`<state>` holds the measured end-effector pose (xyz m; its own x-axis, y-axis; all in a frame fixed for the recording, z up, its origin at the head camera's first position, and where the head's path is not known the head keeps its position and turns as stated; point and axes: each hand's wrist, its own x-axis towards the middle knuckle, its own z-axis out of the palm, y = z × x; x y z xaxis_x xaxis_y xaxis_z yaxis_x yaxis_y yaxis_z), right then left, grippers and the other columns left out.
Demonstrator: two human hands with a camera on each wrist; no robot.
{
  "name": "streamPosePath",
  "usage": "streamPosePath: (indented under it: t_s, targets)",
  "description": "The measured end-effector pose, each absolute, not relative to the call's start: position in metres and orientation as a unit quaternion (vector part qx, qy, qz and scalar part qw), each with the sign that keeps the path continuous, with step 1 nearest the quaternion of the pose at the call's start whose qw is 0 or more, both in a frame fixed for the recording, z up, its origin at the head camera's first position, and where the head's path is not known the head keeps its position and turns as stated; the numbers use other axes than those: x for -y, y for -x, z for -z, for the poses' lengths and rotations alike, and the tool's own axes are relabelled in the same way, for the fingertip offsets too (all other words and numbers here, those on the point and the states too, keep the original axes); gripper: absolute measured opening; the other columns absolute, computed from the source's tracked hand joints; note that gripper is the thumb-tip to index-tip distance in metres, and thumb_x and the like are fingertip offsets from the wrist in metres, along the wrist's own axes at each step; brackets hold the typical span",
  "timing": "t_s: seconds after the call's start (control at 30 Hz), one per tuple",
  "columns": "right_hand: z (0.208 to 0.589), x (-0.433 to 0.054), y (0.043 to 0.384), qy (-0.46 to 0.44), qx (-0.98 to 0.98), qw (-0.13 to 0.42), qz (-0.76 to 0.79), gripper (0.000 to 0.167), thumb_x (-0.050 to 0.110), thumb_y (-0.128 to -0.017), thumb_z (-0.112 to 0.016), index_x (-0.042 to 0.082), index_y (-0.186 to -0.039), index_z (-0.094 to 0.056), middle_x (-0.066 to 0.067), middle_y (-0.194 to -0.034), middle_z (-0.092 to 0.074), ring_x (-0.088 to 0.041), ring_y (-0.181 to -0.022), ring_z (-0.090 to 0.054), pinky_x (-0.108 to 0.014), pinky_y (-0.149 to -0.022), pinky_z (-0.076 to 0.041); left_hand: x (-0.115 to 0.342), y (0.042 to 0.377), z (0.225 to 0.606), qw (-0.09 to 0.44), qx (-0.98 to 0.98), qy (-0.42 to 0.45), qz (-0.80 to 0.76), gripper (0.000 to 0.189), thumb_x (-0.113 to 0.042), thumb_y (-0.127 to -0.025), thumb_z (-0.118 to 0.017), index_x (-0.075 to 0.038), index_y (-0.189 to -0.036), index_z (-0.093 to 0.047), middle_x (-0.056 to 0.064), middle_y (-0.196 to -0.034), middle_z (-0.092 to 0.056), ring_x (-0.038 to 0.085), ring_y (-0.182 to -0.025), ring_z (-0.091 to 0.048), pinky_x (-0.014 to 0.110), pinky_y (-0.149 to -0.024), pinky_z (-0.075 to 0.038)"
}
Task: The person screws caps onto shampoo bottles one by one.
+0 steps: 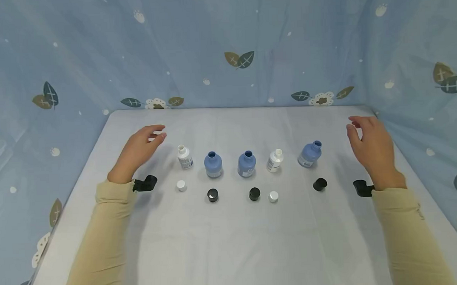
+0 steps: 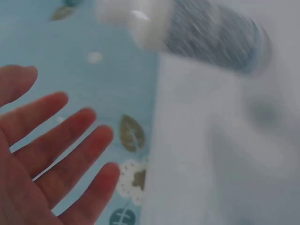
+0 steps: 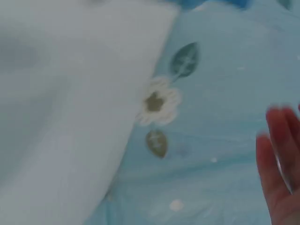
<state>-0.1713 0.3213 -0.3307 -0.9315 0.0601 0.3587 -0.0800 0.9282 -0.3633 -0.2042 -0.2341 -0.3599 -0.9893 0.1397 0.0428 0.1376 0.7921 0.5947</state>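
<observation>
My left hand point(image 1: 138, 148) hovers left of a small white bottle point(image 1: 185, 157), holding nothing, its fingers loosely bent. In the left wrist view its fingers point(image 2: 70, 154) are spread apart, and the blurred white bottle point(image 2: 201, 33) lies beyond them. My right hand point(image 1: 372, 144) is held in the air right of a blue bottle point(image 1: 310, 154), also with nothing in it. Two more blue bottles point(image 1: 213, 165) point(image 1: 246, 164) and a second white bottle point(image 1: 275, 160) stand between. All the bottles are uncapped. In the right wrist view only some fingers point(image 3: 276, 154) show.
Before the bottles lie white caps point(image 1: 181, 185) point(image 1: 273, 196) and black caps point(image 1: 213, 195) point(image 1: 254, 194) point(image 1: 320, 184). A white cloth covers the table point(image 1: 233, 244). Blue patterned curtain point(image 1: 193, 42) surrounds its back and sides. Black wrist mounts point(image 1: 145, 183) point(image 1: 363, 188) jut inward from both sleeves.
</observation>
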Motion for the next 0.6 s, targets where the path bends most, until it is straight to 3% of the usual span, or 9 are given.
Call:
streamPosePath:
  t_s: [0.13, 0.27, 0.4, 0.6]
  targets:
    - [0.324, -0.300, 0.164, -0.011, 0.940, 0.208, -0.269, 0.037, 0.032, -0.094, -0.039, 0.014, -0.124, -0.052, -0.009, -0.106, -0.059, -0.022, -0.093, -0.053, -0.031, -0.078, -0.043, 0.227, 0.190, 0.359, 0.002, -0.902, -0.068, -0.427, 0.051, -0.053, -0.088, -0.041, -0.023, -0.129, -0.047, 0.000, -0.123, -0.051, 0.022, -0.111, -0.047, 0.044, -0.089, -0.037]
    - [0.324, -0.275, 0.156, -0.035, 0.915, 0.209, -0.344, 0.032, 0.033, -0.093, -0.043, 0.020, -0.119, -0.057, -0.002, -0.097, -0.063, -0.008, -0.082, -0.056, -0.013, -0.069, -0.040, 0.215, 0.176, 0.365, 0.006, -0.842, -0.063, -0.536, 0.046, -0.044, -0.090, -0.045, -0.017, -0.127, -0.048, 0.002, -0.122, -0.052, 0.016, -0.108, -0.050, 0.034, -0.090, -0.041]
    - [0.319, -0.239, 0.152, -0.104, 0.885, 0.204, -0.405, 0.026, 0.027, -0.093, -0.048, 0.020, -0.114, -0.060, 0.001, -0.094, -0.063, -0.006, -0.080, -0.056, -0.014, -0.070, -0.042, 0.204, 0.166, 0.365, -0.010, -0.783, -0.048, -0.620, 0.040, -0.034, -0.091, -0.049, -0.013, -0.125, -0.049, 0.008, -0.122, -0.051, 0.021, -0.110, -0.050, 0.033, -0.090, -0.041]
    - [0.309, -0.173, 0.142, -0.227, 0.828, 0.203, -0.472, 0.020, 0.008, -0.090, -0.051, 0.007, -0.107, -0.063, -0.002, -0.088, -0.063, -0.012, -0.077, -0.057, -0.019, -0.068, -0.044, 0.206, 0.164, 0.370, -0.022, -0.705, -0.051, -0.707, 0.037, -0.025, -0.091, -0.051, -0.009, -0.124, -0.049, 0.015, -0.124, -0.047, 0.031, -0.115, -0.045, 0.042, -0.095, -0.035]
